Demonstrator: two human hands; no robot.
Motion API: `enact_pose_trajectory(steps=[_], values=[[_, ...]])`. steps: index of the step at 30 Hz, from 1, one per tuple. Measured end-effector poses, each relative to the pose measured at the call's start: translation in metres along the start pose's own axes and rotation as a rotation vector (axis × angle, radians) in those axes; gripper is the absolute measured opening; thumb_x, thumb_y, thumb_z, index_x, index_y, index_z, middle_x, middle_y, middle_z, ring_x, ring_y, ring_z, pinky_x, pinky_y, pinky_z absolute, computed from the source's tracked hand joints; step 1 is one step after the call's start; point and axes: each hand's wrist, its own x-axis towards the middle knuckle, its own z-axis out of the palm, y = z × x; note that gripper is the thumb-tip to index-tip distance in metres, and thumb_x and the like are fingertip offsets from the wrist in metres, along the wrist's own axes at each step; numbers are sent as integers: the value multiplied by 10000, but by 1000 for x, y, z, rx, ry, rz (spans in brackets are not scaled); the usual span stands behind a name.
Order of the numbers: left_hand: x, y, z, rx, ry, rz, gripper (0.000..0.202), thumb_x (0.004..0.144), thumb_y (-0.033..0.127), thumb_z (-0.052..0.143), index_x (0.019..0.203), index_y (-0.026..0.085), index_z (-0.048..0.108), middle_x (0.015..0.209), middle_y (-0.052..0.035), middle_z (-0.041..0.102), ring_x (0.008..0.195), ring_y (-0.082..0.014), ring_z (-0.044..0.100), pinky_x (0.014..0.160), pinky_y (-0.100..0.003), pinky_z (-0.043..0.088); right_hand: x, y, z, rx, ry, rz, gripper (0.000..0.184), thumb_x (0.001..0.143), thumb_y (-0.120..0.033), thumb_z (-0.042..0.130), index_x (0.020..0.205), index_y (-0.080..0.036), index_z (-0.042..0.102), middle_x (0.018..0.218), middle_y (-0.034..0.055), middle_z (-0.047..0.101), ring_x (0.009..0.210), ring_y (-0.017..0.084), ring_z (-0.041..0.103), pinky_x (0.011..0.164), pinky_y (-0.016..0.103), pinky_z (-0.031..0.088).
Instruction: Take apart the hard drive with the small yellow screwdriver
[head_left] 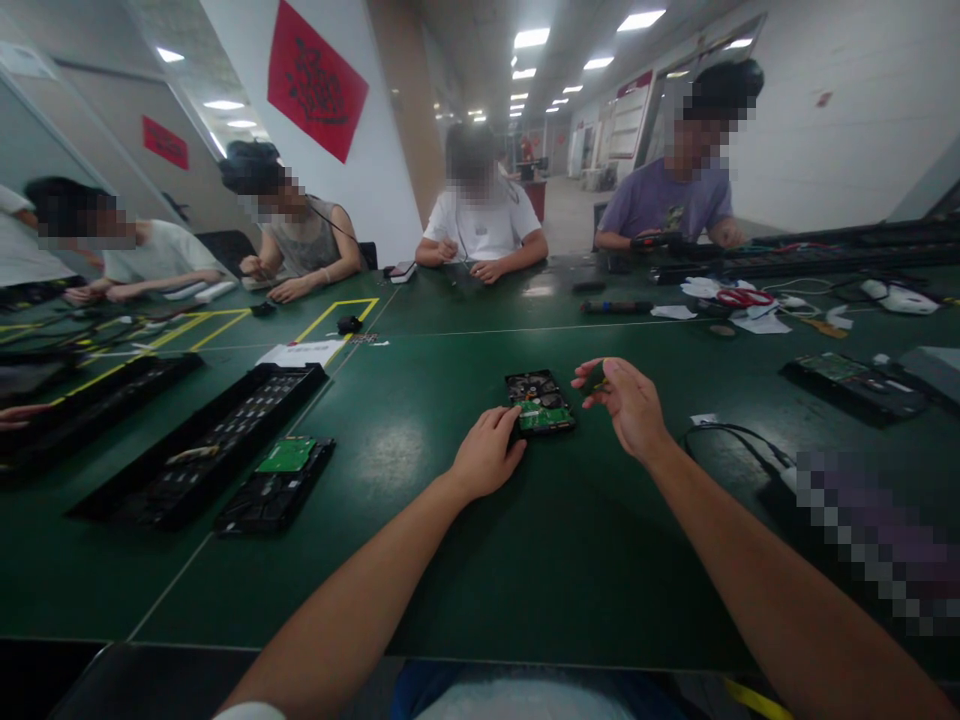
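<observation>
In front of me on the green table lies a hard drive (538, 388), its green circuit board facing up on the near part. My left hand (489, 452) holds the drive at its near left corner, fingertips on the board's edge and thumb low beside it. To the right of the drive and raised above the table, my right hand (624, 400) pinches a small dark object (595, 381) between thumb and fingers. Its kind is not clear, since the fingers cover much of it.
Left of me are another hard drive (277, 485) and a long black tray (202, 450). On the right lie a drive with a circuit board (855, 385), a black cable (724, 428) and a blurred-out box (877, 530). Several people sit across the table.
</observation>
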Motion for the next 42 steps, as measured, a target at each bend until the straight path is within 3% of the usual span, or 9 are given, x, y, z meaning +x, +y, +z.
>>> enact_pose_trajectory(steps=[6,14,19,24,32,37,42], values=[[0,0,0,10,2,2,598,995,339,540,1554,174,408,1498,-167,531,1431,-300,464,1201,-501,410,0,2,1,53,18,14,417,976,-608,578,1041,-229,740,1039,84,740,914,221,726,607,291,587],[0,2,-1,10,3,-1,595,995,338,545,1554,189,409,1503,-161,533,1433,-305,466,1205,-512,404,0,-2,-2,-79,61,-51,334,957,-551,652,1125,-280,754,1092,57,717,890,183,680,538,240,530],[0,1,-1,7,-1,4,609,992,333,546,1560,169,400,1501,-170,530,1434,-304,462,1205,-497,406,0,-3,1,-11,35,-22,334,943,-564,664,1034,-251,734,1103,75,734,908,213,723,503,240,520],[0,1,0,4,-5,3,617,997,346,541,1567,164,390,1498,-179,530,1434,-308,459,1204,-505,404,0,-2,3,62,43,28,442,980,-620,572,1064,-222,745,1064,95,748,885,216,731,551,273,576],[0,2,-1,2,-5,4,603,993,329,541,1560,184,397,1511,-165,527,1433,-304,462,1205,-517,404,1,-1,-3,-38,54,-23,343,970,-551,635,1119,-272,767,1067,61,728,878,189,712,533,244,552],[0,2,-1,7,-6,-3,611,989,332,544,1561,180,395,1509,-167,525,1440,-307,458,1207,-514,402,-1,-8,1,-31,29,-10,339,951,-529,663,1127,-261,770,1153,84,738,924,221,728,470,229,503],[-1,2,-2,1,-1,5,598,996,338,537,1556,170,409,1496,-175,535,1427,-307,469,1207,-506,402,-2,-7,6,23,7,13,321,941,-531,677,1074,-253,768,1076,79,754,914,225,734,557,274,577]])
